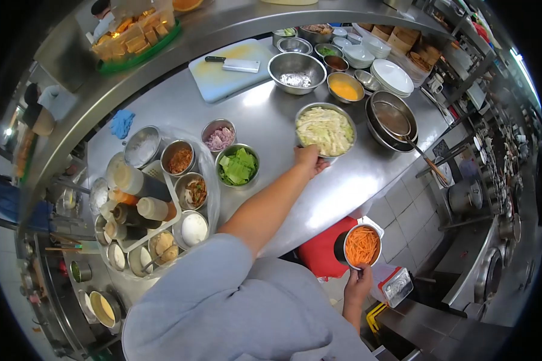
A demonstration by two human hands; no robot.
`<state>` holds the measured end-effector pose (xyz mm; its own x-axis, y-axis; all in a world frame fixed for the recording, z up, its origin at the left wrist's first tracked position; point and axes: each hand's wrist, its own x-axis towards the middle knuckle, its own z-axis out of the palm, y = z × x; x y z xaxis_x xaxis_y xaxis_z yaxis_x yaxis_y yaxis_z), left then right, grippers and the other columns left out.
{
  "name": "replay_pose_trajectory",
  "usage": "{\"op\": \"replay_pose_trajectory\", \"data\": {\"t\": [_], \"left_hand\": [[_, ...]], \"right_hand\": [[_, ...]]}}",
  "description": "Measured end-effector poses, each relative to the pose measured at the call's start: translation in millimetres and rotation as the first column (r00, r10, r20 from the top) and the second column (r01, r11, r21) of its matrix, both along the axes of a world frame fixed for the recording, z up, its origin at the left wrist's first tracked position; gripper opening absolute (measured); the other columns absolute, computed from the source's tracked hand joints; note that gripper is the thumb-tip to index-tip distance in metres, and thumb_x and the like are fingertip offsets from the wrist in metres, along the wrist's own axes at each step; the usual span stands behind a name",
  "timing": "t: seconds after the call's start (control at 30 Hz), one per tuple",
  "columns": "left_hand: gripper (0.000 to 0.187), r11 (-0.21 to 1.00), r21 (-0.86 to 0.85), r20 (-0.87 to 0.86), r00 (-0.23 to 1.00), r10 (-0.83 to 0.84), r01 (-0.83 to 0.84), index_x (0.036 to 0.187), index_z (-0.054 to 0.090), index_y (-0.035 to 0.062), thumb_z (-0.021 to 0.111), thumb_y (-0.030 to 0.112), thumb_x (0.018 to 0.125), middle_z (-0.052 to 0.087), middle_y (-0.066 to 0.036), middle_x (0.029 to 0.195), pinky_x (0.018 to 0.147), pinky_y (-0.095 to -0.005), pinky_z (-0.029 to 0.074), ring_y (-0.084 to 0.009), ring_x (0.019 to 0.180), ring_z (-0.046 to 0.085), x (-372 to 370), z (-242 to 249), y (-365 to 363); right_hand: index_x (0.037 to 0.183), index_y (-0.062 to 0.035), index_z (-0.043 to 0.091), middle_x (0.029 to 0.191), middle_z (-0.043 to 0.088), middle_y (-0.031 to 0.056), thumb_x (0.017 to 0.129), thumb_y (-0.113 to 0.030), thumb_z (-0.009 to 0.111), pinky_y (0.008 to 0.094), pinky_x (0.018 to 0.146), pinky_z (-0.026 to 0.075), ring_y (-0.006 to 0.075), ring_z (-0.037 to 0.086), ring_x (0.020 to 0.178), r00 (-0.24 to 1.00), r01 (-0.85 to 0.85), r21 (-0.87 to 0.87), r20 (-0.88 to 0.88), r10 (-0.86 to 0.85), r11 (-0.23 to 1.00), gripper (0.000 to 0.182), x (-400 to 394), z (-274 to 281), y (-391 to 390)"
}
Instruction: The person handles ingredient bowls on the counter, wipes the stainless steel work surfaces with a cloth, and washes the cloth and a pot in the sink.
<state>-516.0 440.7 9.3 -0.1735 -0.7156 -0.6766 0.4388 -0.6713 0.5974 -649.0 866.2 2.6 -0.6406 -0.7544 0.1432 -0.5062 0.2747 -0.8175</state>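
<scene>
My left hand (pixel 309 160) reaches over the steel counter (pixel 271 207) and grips the near rim of a metal bowl of shredded cabbage (pixel 325 129). Off the counter's front edge, at the lower right, my right hand (pixel 358 284) holds a metal container of orange carrot strips (pixel 362 245) by its near rim. A bowl of green leaves (pixel 237 166) and a bowl of chopped purple onion (pixel 219 137) stand left of the cabbage. Behind the cabbage are an empty-looking steel bowl (pixel 296 72) and a bowl of yellow liquid (pixel 345 88).
A cleaver (pixel 241 64) lies on a cutting board (pixel 214 81) at the back. Squeeze bottles (pixel 153 209) and small food containers crowd the left. Stacked pans (pixel 392 117) and white plates (pixel 392 77) stand right. A red item (pixel 325 248) sits below the front edge.
</scene>
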Motion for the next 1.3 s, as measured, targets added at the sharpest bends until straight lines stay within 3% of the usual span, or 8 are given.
{"op": "replay_pose_trajectory", "data": {"t": [0.17,0.4,0.57,0.8,0.93,1.03,1.1,1.3], "left_hand": [[0.045,0.989,-0.005,-0.011,0.989,0.146,-0.146,0.135,0.042,0.0075,0.056,0.01,0.092,0.064,-0.017,0.09,0.046,-0.0366,0.06,-0.024,0.059,0.065,66.5,-4.9,-11.5],[0.043,0.984,-0.07,-0.069,0.985,0.161,-0.166,0.124,0.057,0.0039,0.064,0.039,0.1,0.064,-0.013,0.12,0.097,-0.0456,0.049,-0.0271,0.116,0.061,123.8,5.4,47.3],[0.051,0.956,-0.036,-0.008,0.957,-0.29,0.29,0.144,0.052,0.0103,0.06,0.043,0.105,0.063,-0.012,0.136,0.097,-0.0395,0.051,-0.0259,0.122,0.062,184.7,-45.2,201.4],[0.038,0.916,0.218,0.123,0.941,0.315,-0.336,0.134,0.06,0.0105,0.06,0.034,0.104,0.073,-0.009,0.117,0.081,-0.0303,0.053,-0.019,0.099,0.068,294.1,-36.7,467.7],[0.031,0.662,0.214,0.534,0.654,0.536,-0.718,0.124,0.062,0.0113,0.063,0.03,0.1,0.071,-0.004,0.106,0.071,-0.0282,0.052,-0.0145,0.09,0.067,315.6,-49.9,572.0],[0.035,0.657,0.184,0.558,0.628,0.542,-0.731,0.125,0.063,0.0111,0.067,0.033,0.098,0.071,-0.006,0.108,0.076,-0.0306,0.052,-0.017,0.096,0.067,323.0,-51.7,615.5],[0.035,0.692,0.182,0.58,0.645,0.498,-0.699,0.125,0.064,0.0116,0.068,0.032,0.097,0.07,-0.005,0.108,0.077,-0.0313,0.052,-0.0169,0.095,0.067,321.9,-56.7,631.6],[0.029,0.746,0.262,0.522,0.74,0.424,-0.612,0.12,0.066,0.0127,0.066,0.034,0.1,0.071,-0.003,0.109,0.077,-0.0339,0.053,-0.0175,0.096,0.068,328.8,-52.3,652.0]], "right_hand": [[0.103,0.0012,0.062,0.097,0.066,0.0136,0.093,0.001,0.072,0.0335,0.077,0.056,0.0234,0.07,0.087,0.962,-0.172,0.011,-0.216,0.17,0.985,0.014,-24.5,25.4,-40.3],[0.102,-0.0033,0.064,0.091,0.064,0.0183,0.087,-0.007,0.076,0.0469,0.076,0.05,0.0389,0.063,0.086,0.874,-0.43,-0.075,-0.284,0.394,0.9,0.02,-27.6,38.0,-141.9],[0.104,-0.0045,0.064,0.093,0.064,0.0183,0.088,-0.008,0.075,0.0468,0.075,0.049,0.039,0.062,0.085,0.847,-0.515,-0.072,-0.196,0.494,0.854,0.019,-8.5,24.2,-213.9],[0.137,-0.0003,0.055,0.129,0.06,0.0237,0.094,-0.004,0.069,0.0428,0.092,0.054,0.0375,0.062,0.114,0.836,-0.524,-0.22,-0.316,0.448,0.823,0.045,29.6,-57.8,-321.9],[0.158,-0.0002,0.035,0.162,0.033,0.0264,0.099,-0.005,0.062,0.0462,0.115,0.043,0.0462,0.043,0.143,0.654,-0.602,-0.364,0.286,0.7,0.711,0.066,100.6,-40.3,-292.2],[0.157,-0.0013,0.036,0.164,0.029,0.0264,0.1,-0.012,0.064,0.0493,0.118,0.04,0.0494,0.038,0.146,0.527,-0.762,-0.308,0.218,0.822,0.57,0.065,133.1,-59.9,-235.5],[0.157,-0.0015,0.036,0.164,0.029,0.0279,0.101,-0.019,0.066,0.051,0.12,0.038,0.0498,0.037,0.147,0.366,-0.916,-0.004,-0.419,0.831,0.401,0.067,138.3,-62.7,-208.6],[0.156,-0.0018,0.039,0.163,0.029,0.0322,0.102,-0.026,0.065,0.054,0.123,0.031,0.0498,0.031,0.15,0.396,-0.886,0.05,-0.436,0.808,0.461,0.064,144.9,-61.0,-203.2]]}}
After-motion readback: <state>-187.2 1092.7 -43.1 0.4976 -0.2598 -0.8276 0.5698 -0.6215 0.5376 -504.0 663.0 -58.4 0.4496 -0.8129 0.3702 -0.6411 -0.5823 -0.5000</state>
